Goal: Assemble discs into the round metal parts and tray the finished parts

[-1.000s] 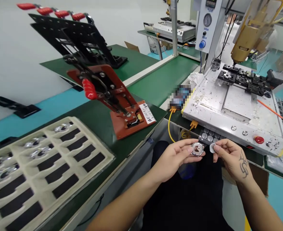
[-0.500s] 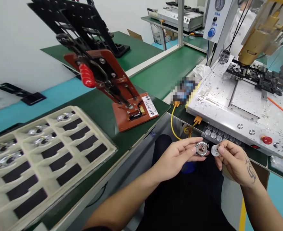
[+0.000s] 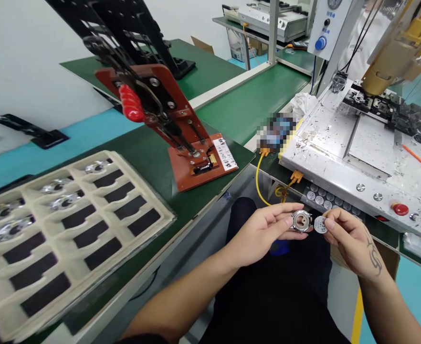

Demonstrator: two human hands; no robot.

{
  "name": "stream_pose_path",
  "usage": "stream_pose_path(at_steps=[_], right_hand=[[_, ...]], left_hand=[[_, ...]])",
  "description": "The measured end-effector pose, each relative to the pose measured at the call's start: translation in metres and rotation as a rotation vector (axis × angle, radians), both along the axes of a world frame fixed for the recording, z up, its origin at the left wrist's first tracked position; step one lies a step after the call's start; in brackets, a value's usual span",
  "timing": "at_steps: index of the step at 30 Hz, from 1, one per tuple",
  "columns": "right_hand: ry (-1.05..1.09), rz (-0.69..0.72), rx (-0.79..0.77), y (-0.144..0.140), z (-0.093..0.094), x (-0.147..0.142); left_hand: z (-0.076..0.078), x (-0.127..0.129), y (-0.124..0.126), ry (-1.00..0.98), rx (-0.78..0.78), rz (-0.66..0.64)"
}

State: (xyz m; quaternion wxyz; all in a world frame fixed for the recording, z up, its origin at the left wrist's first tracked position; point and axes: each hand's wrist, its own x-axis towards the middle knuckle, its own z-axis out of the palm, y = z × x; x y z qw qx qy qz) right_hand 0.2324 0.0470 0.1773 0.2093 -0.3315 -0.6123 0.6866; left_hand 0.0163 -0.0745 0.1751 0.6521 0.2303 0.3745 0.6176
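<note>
two parts at lap level: left hand (image 3: pixel 264 231) pinches ring (image 3: pixel 301 220), right hand (image 3: pixel 346 236) pinches disc (image 3: pixel 319 224) just beside it — mating step, disc not yet seated. next: align disc over ring's opening.

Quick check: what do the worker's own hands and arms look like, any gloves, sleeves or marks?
Both are bare: no gloves, no sleeves showing on the forearms. The right hand has a dark curling tattoo on its back near the wrist. The left hand shows no markings.
</note>
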Motion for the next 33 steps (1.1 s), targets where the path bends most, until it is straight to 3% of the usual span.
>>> stream_pose_path(at_steps=[6, 15, 33], right_hand=[[-0.024, 0.006, 0.035, -0.001, 0.001, -0.001], [-0.061, 0.022, 0.293, -0.005, 0.012, -0.020], [-0.100, 0.067, 0.383, -0.011, 0.015, -0.027]], left_hand=[[0.002, 0.000, 0.001, 0.032, 0.003, -0.001], [0.003, 0.002, 0.002, 0.095, 0.003, 0.000], [0.003, 0.006, 0.001, 0.218, 0.026, -0.051]])
